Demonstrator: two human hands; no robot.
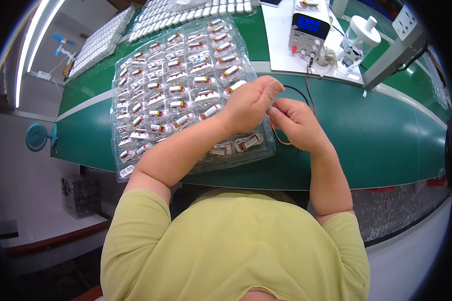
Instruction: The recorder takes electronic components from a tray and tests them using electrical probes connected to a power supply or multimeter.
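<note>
The right hand (300, 126) is closed in a pinch, seemingly on the end of the leads (282, 143), just beside the left hand (253, 98), whose fingers are hidden, so I cannot tell what it grips; such fine work probably goes best with both wrists steady, the leads slack and their bare tips apart, and the forearm held clear of the parts (249, 142) below; these sit in the cells of a clear tray (236, 161), under and to the left of the hands; the tray lies on a green table (371, 135), its near edge jutting past the table's; the leads run back to a lit supply (306, 44) on a white board (278, 45), with a lidded jar (354, 50) beside it; rows of white cases (186, 16) stand behind the tray; off to the left are tube lights (22, 60) and a dark crate (80, 195) on a lower level.
</note>
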